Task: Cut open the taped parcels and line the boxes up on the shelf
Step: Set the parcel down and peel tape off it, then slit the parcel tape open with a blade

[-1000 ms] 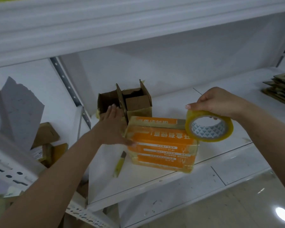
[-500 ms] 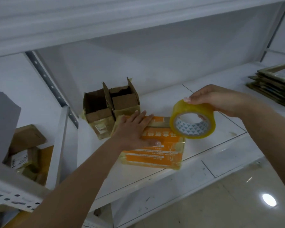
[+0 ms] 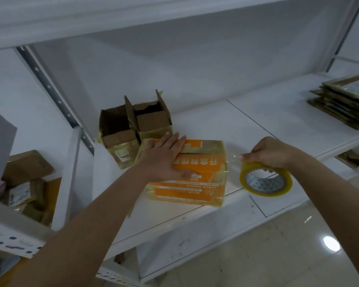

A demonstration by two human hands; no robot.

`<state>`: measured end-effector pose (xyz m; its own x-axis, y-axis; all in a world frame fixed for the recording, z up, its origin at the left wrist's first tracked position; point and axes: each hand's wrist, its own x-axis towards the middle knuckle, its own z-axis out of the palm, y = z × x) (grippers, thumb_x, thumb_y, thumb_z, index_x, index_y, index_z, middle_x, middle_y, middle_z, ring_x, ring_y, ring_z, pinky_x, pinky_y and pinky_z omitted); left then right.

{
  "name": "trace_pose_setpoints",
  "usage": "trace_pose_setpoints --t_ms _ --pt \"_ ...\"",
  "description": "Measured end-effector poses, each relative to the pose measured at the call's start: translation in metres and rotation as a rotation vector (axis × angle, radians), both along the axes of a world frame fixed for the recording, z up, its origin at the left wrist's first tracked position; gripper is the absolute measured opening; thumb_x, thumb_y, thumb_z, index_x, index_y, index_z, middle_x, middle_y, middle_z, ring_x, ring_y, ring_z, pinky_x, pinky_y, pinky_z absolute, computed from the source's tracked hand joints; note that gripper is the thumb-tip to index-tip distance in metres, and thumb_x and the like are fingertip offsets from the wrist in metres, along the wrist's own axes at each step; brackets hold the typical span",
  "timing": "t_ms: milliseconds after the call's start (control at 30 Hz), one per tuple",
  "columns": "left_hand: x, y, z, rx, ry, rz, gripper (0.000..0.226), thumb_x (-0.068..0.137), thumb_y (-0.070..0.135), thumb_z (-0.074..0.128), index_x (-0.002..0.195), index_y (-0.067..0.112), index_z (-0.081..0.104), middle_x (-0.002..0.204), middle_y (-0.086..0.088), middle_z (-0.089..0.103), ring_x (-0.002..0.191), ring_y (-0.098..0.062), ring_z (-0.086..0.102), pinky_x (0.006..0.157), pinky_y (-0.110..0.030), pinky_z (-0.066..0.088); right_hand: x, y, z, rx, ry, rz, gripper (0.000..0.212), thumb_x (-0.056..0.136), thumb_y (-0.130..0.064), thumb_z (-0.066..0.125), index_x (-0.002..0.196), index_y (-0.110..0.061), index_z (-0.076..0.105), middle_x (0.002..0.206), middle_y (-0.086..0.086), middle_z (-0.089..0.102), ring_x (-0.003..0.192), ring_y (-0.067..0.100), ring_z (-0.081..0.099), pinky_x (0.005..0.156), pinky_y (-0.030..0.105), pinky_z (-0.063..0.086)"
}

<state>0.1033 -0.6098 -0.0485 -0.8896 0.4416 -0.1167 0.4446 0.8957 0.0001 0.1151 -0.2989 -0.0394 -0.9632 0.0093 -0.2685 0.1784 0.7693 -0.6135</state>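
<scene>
Orange box [image 3: 197,179], glossy with tape, sits near the front edge of the white shelf [image 3: 247,129]. My left hand [image 3: 164,158] lies flat on its top, fingers straight. My right hand [image 3: 272,152] grips a yellowish tape roll [image 3: 265,181] just beside the box, a clear strip stretched between them. Two open brown cardboard boxes [image 3: 133,129] stand touching behind. Flattened cardboard stack [image 3: 344,104] far right.

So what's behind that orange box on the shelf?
Behind the orange box stand two open cardboard boxes, side by side, flaps up. The left hand lying flat on the orange box covers part of their fronts; their insides look dark, so contents can't be told.
</scene>
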Motion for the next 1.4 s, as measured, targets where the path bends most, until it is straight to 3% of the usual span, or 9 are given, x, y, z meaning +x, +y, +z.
trace_pose_setpoints --t_ms 200,333,533,700,900,1067,1167,1267,1400 --pt "0.004 0.003 0.013 -0.011 -0.073 0.002 0.128 0.050 0.100 0.009 0.151 0.029 -0.022 0.161 0.003 -0.024 0.148 -0.018 -0.022 0.119 -0.057 -0.006 0.000 -0.018 -0.020 -0.017 -0.039 0.012 0.062 0.080 -0.053 0.073 0.074 0.008 0.070 0.053 0.011 0.062 0.043 0.019 0.061 0.046 0.025 0.049" --pt "0.020 0.031 0.016 0.065 0.123 -0.103 0.116 0.066 0.096 0.006 0.150 0.022 -0.025 0.157 0.000 -0.028 0.146 -0.018 -0.027 0.115 -0.056 -0.019 0.002 -0.021 -0.023 -0.007 -0.014 0.034 0.058 0.081 -0.055 0.070 0.079 0.003 0.074 0.072 0.018 0.072 0.063 0.029 0.071 0.061 0.037 0.058" --pt "0.034 0.058 0.011 0.047 -0.031 -0.170 0.091 0.090 0.072 0.032 0.157 0.020 -0.002 0.164 0.002 -0.009 0.151 -0.016 -0.008 0.121 -0.046 0.002 0.000 -0.025 -0.030 -0.020 0.001 0.004 0.048 0.082 -0.052 0.069 0.068 -0.007 0.074 0.059 0.004 0.069 0.054 0.019 0.068 0.054 0.026 0.052" --pt "0.039 0.089 0.006 0.071 0.085 -0.192 0.082 0.095 0.066 0.030 0.157 0.017 0.006 0.165 -0.003 -0.002 0.151 -0.027 -0.005 0.119 -0.051 0.010 0.001 -0.025 -0.027 -0.005 0.012 0.042 0.048 0.085 -0.051 0.066 0.066 -0.007 0.073 0.058 0.005 0.067 0.057 0.020 0.065 0.055 0.027 0.046" --pt "0.018 0.065 0.001 0.132 0.001 -0.338 0.076 0.096 0.052 0.046 0.156 0.029 0.006 0.164 0.010 -0.004 0.150 -0.015 -0.010 0.119 -0.042 0.001 0.006 -0.024 -0.024 -0.234 -0.046 0.145 0.022 0.092 -0.036 0.065 0.111 -0.028 0.071 0.103 -0.004 0.069 0.089 0.010 0.064 0.074 0.023 0.047" --pt "0.023 0.059 -0.011 0.106 0.164 -0.310 0.085 0.091 0.064 0.046 0.156 0.028 0.005 0.164 0.008 -0.004 0.149 -0.018 -0.015 0.119 -0.049 -0.003 0.001 -0.033 -0.025 -0.226 -0.044 0.179 0.009 0.091 -0.032 0.067 0.087 -0.038 0.072 0.079 -0.019 0.069 0.072 -0.004 0.063 0.060 0.011 0.042" --pt "0.038 0.038 -0.021 0.424 0.313 -0.177 0.086 0.090 0.063 0.049 0.156 0.020 0.015 0.164 -0.001 0.009 0.151 -0.019 -0.007 0.119 -0.053 0.005 -0.001 -0.033 -0.027 -0.231 -0.034 0.144 0.007 0.089 -0.034 0.069 0.086 -0.038 0.073 0.077 -0.020 0.069 0.072 -0.002 0.063 0.060 0.014 0.042" --pt "0.058 -0.002 -0.042 0.829 0.521 0.144 0.062 0.099 0.043 0.044 0.147 0.005 0.036 0.153 -0.014 0.035 0.145 -0.029 0.028 0.114 -0.049 0.031 -0.002 -0.032 -0.029 -0.217 -0.033 0.120 0.013 0.089 -0.036 0.069 0.077 -0.041 0.072 0.074 -0.023 0.068 0.073 -0.001 0.063 0.061 0.017 0.041" --pt "0.065 -0.050 -0.081 0.597 0.406 0.709 0.049 0.097 0.028 0.054 0.140 0.007 0.043 0.145 -0.014 0.042 0.132 -0.031 0.040 0.099 -0.046 0.045 -0.004 -0.033 -0.029 -0.209 -0.026 0.103 0.015 0.087 -0.036 0.071 0.073 -0.040 0.073 0.067 -0.025 0.068 0.070 -0.003 0.063 0.061 0.018 0.042"
